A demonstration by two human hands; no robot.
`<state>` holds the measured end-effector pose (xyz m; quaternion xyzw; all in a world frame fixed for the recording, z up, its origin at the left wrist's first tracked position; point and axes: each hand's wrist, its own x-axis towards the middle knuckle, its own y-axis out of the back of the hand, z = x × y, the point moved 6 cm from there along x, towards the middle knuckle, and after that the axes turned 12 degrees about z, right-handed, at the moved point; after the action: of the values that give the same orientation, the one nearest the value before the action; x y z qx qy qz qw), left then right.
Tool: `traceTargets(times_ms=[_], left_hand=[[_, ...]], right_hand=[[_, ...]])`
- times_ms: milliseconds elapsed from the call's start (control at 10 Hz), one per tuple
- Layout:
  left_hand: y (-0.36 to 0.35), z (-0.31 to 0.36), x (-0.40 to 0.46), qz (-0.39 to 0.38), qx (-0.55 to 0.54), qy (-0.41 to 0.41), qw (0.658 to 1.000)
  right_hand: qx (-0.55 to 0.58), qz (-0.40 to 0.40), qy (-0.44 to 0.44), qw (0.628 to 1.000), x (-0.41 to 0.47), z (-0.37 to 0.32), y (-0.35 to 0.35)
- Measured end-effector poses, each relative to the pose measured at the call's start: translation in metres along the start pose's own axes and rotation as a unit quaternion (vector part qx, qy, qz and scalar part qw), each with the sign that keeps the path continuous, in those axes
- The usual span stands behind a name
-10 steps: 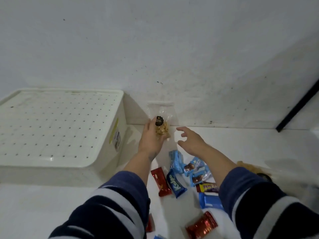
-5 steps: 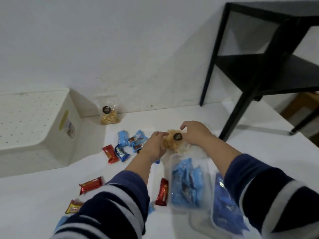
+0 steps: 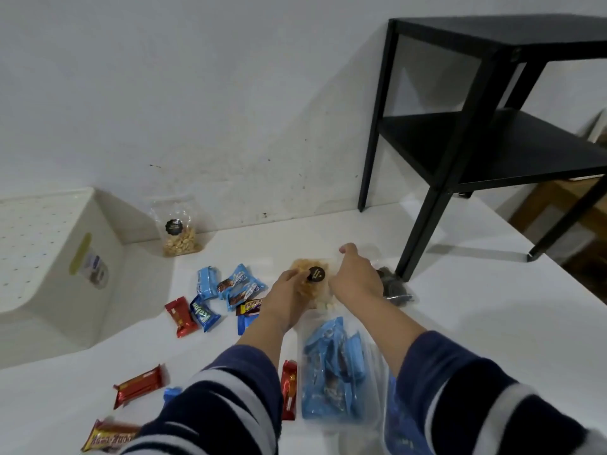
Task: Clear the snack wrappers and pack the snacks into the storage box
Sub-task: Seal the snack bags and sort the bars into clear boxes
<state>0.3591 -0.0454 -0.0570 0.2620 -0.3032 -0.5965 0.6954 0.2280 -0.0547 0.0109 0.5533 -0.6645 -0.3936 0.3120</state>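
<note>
Two hands, ours, meet at one clear bag of pale crisps [image 3: 313, 289] with a round black sticker, lying on the white table [image 3: 476, 323] near its middle. Our left hand [image 3: 289, 290] has its fingers curled onto the bag's left side, grasping it; our right hand [image 3: 356, 279] covers the bag's right side, but we cannot tell whether its fingers grip or merely rest there. Just right of that hand lies a clear bag of dark biscuits [image 3: 395, 290], close to a leg of the black side table [image 3: 492, 110]. We count a second clear bag, of nuts [image 3: 179, 233], standing upright against the wall, just beside the white storage box [image 3: 49, 257], which stands at the far left with its dotted lid on. Between box and hands lie scattered small blue packets [image 3: 241, 285] and one red bar [image 3: 179, 316]. Nearer to us lie another red bar [image 3: 139, 385], a third [image 3: 289, 387] beside a clear pack of blue packets [image 3: 333, 366], and a yellow-edged bar [image 3: 110, 440] at the lower edge.
</note>
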Motion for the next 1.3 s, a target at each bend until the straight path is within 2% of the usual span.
traceTargets(times_ms=[100, 200, 300, 500, 600, 700, 800, 900, 1000, 1300], left_hand=[[-0.003, -0.019, -0.004, 0.042, 0.033, -0.015, 0.998], [0.012, -0.02, -0.015, 0.059, -0.018, 0.042, 0.997], [0.03, -0.025, -0.03, 0.108, -0.061, 0.077, 0.989], [0.062, -0.035, -0.056, 0.152, -0.08, 0.095, 0.981], [0.073, -0.039, -0.071, 0.177, -0.085, 0.106, 0.975], [0.08, -0.047, -0.089, 0.194, -0.03, 0.112, 0.974], [0.072, -0.055, -0.108, 0.158, 0.024, 0.135, 0.978], [0.064, -0.062, -0.123, 0.127, 0.058, 0.155, 0.978], [0.061, -0.064, -0.128, 0.125, 0.062, 0.164, 0.976], [0.063, -0.065, -0.128, 0.096, 0.014, 0.167, 0.981]], right_hand=[[0.026, 0.017, 0.025, 0.999, 0.006, -0.021, -0.001], [0.084, -0.006, 0.067, 0.994, 0.012, -0.05, 0.001], [0.139, -0.053, 0.119, 0.982, 0.009, -0.078, 0.002], [0.23, -0.191, 0.14, 0.944, -0.022, -0.111, 0.012], [0.214, -0.218, 0.172, 0.936, -0.035, -0.116, 0.02], [0.183, -0.193, 0.188, 0.945, -0.037, -0.105, 0.018], [0.172, -0.183, 0.179, 0.951, -0.043, -0.09, 0.006], [0.145, -0.211, 0.162, 0.953, -0.049, -0.076, -0.013], [0.083, -0.233, 0.143, 0.958, -0.05, -0.064, -0.027], [0.105, -0.18, 0.133, 0.969, -0.039, -0.059, -0.025]])
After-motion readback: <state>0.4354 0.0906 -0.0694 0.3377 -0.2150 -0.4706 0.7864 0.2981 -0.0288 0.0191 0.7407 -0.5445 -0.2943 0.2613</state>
